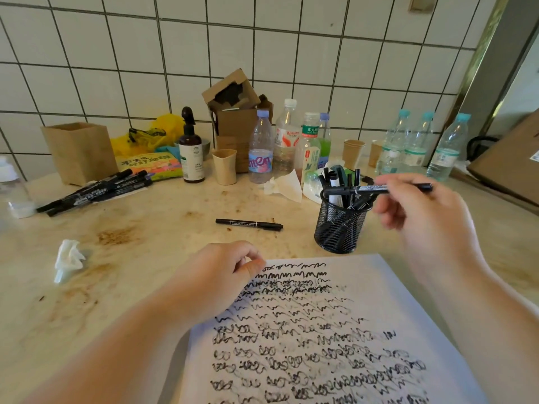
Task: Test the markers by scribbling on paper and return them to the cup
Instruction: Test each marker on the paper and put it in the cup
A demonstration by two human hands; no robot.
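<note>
Markers (96, 190) lie bundled on the counter (151, 228) far left of the mesh cup (341, 225), slanting up to the right. Left of the cup, the left hand (215, 275) rests with loosely curled fingers on the scribbled paper (335, 330), holding nothing. A capped black marker (249, 223) lies flat between them. Just above the cup's rim, the right hand (423, 217) pinches a slim black marker (376, 189), held level, its long axis running left to right.

White paper (364, 287) with black scribbles, black mesh cup (339, 225), black markers (96, 191) far left, yellow bag (163, 126), white-tiled wall (262, 39), stained beige counter (145, 243).
</note>
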